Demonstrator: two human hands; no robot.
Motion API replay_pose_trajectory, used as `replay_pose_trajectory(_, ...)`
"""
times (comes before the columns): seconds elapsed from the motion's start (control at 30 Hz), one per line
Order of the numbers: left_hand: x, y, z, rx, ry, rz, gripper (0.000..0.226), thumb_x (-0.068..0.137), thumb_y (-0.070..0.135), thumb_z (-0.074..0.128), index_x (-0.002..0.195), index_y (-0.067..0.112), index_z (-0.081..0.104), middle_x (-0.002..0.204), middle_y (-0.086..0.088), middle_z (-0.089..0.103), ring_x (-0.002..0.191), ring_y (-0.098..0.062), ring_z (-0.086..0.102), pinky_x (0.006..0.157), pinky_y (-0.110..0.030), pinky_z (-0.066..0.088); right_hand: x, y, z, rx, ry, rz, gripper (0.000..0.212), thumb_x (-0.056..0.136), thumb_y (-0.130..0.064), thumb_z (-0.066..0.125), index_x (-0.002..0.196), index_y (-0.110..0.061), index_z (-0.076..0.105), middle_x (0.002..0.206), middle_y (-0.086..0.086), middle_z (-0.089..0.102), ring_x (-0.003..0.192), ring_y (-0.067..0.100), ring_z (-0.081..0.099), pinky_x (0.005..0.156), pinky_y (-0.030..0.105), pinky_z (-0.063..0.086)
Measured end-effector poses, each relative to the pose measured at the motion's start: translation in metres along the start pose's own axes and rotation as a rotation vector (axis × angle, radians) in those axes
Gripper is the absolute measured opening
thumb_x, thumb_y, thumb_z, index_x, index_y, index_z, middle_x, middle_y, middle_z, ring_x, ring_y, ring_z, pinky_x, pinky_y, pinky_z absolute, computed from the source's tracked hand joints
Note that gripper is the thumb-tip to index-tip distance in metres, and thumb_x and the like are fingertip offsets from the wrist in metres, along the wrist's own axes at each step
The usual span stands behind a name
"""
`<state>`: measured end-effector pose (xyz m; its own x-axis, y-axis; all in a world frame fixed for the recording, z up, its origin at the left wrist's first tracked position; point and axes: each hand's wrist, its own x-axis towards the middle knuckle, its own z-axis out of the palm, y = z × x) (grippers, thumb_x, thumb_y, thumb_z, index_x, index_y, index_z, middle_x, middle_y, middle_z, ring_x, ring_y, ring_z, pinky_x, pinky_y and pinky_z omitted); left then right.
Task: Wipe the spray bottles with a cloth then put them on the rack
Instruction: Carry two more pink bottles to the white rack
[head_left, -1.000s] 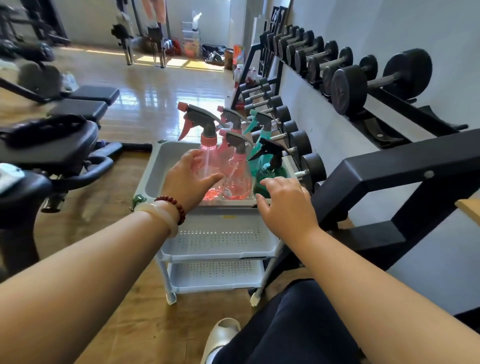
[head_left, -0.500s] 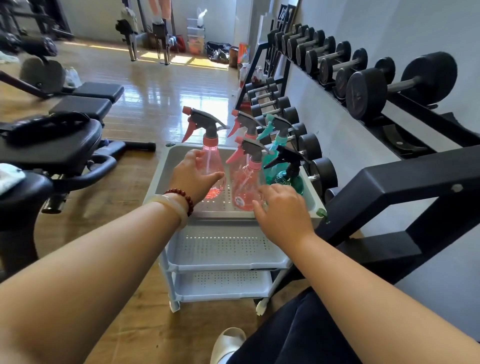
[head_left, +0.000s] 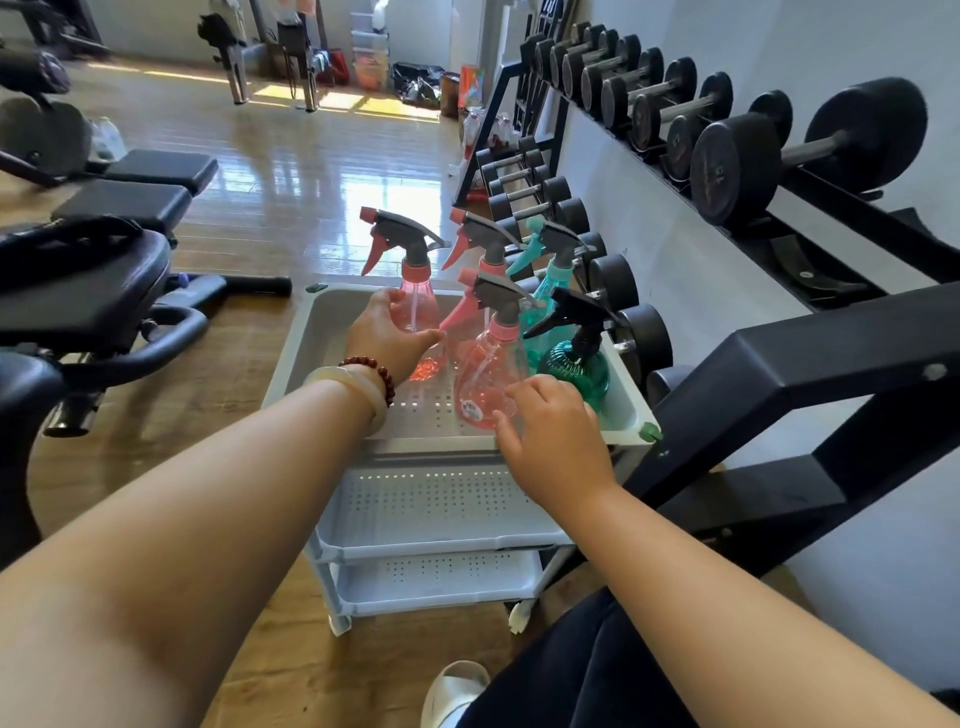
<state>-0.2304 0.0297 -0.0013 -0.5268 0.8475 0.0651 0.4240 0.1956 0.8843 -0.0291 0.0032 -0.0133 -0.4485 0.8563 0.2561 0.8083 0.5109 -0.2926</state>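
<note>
A padded black bench (head_left: 88, 296) stands on the wooden floor, left of the white rack (head_left: 296, 353). All five spray bottles stand upright in the rack's top tray, and no cloth shows.

Over the tray's left half, the left grip (head_left: 387, 338), a bare hand with a beaded bracelet (head_left: 370, 362) at the wrist, is closed round the body of the left pink bottle (head_left: 415, 293), thumb in front. Behind the tray's middle, the back pink bottle (head_left: 485, 249) shows mostly its grey trigger head. At the tray's front middle stands the near pink bottle (head_left: 483, 379). The right grip (head_left: 558, 441) curls narrow round that bottle's lower right side, thumb at its base. In the tray's right half, the teal bottle (head_left: 558, 273) stands at the back. The dark green bottle (head_left: 576, 364) stands in front of it, just beside the right fingers (head_left: 545, 387). Black dumbbells (head_left: 641, 335) line up right of the tray.
</note>
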Motion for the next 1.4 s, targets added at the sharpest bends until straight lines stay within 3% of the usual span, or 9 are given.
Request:
replay_pose_trajectory(0.13,0.003,-0.001,0.010,-0.018,0.009,0.007,0.067,0.086,0.028,0.076,0.143,0.016,0.043,0.141,-0.008,0.053,0.126,-0.025,0.051,0.102,-0.035,0.042,-0.002,0.007,0.011,-0.019,0.014,-0.004,0.027,0.097,-0.029,0.054,0.113,-0.010,0.066,0.111,0.006,0.061,0.108,0.026,0.052,0.093,0.041,0.041)
replay_pose_trajectory(0.33,0.012,-0.008,0.014,-0.057,0.041,-0.001,0.072,0.086,0.029,0.076,0.147,0.020,0.040,0.146,-0.008,0.046,0.133,-0.026,0.046,0.108,-0.040,0.041,-0.003,0.010,0.025,-0.071,0.176,-0.042,0.027,0.091,-0.029,0.049,0.094,-0.012,0.069,0.095,0.003,0.065,0.091,0.026,0.061,0.081,0.043,0.049)
replay_pose_trajectory(0.5,0.011,-0.013,0.018,-0.018,0.011,0.000,0.081,0.089,0.031,0.073,0.155,0.025,0.026,0.155,-0.010,0.034,0.140,-0.028,0.038,0.112,-0.042,0.036,-0.003,0.013,0.028,-0.124,0.186,-0.074,0.038,0.092,-0.033,0.037,0.093,-0.016,0.070,0.094,0.001,0.065,0.090,0.024,0.060,0.081,0.042,0.048)
replay_pose_trajectory(0.63,0.011,-0.015,0.019,-0.024,0.006,0.019,0.079,0.090,0.030,0.070,0.155,0.026,0.025,0.154,-0.009,0.035,0.138,-0.027,0.040,0.111,-0.040,0.036,-0.003,0.016,0.032,-0.147,0.223,-0.085,0.038,0.092,-0.033,0.036,0.090,-0.016,0.070,0.091,0.000,0.065,0.087,0.023,0.060,0.079,0.040,0.047)
replay_pose_trajectory(0.87,0.006,-0.015,0.020,-0.014,0.021,0.036,0.075,0.091,0.028,0.070,0.155,0.026,0.029,0.151,-0.009,0.039,0.135,-0.026,0.044,0.108,-0.037,0.038,-0.006,0.025,0.038,-0.213,0.382,-0.141,0.046,0.095,-0.033,0.038,0.060,-0.013,0.060,0.060,-0.001,0.050,0.057,0.022,0.045,0.060,0.031,0.035)
replay_pose_trajectory(1.07,-0.002,-0.013,0.020,-0.002,0.034,0.037,0.073,0.092,0.028,0.069,0.154,0.026,0.030,0.149,-0.010,0.040,0.133,-0.027,0.046,0.108,-0.039,0.040,-0.008,0.029,0.040,-0.228,0.445,-0.180,0.046,0.094,-0.033,0.041,0.057,-0.012,0.058,0.059,0.000,0.048,0.056,0.023,0.044,0.059,0.030,0.033)
replay_pose_trajectory(1.23,-0.011,-0.013,0.018,0.005,0.038,0.042,0.075,0.092,0.028,0.069,0.155,0.027,0.028,0.149,-0.010,0.040,0.133,-0.026,0.045,0.108,-0.038,0.040,-0.015,0.030,0.038,-0.226,0.457,-0.198,0.048,0.096,-0.035,0.039,0.056,-0.013,0.055,0.062,-0.006,0.033,0.060,0.017,0.030,0.060,0.029,0.030)
replay_pose_trajectory(1.4,-0.022,-0.009,0.015,0.003,0.050,0.049,0.073,0.093,0.028,0.067,0.154,0.026,0.028,0.150,-0.010,0.038,0.136,-0.027,0.042,0.109,-0.038,0.038,-0.022,0.030,0.038,-0.247,0.460,-0.226,0.052,0.098,-0.038,0.037,0.057,-0.013,0.056,0.058,-0.001,0.046,0.056,0.020,0.037,0.057,0.030,0.034)
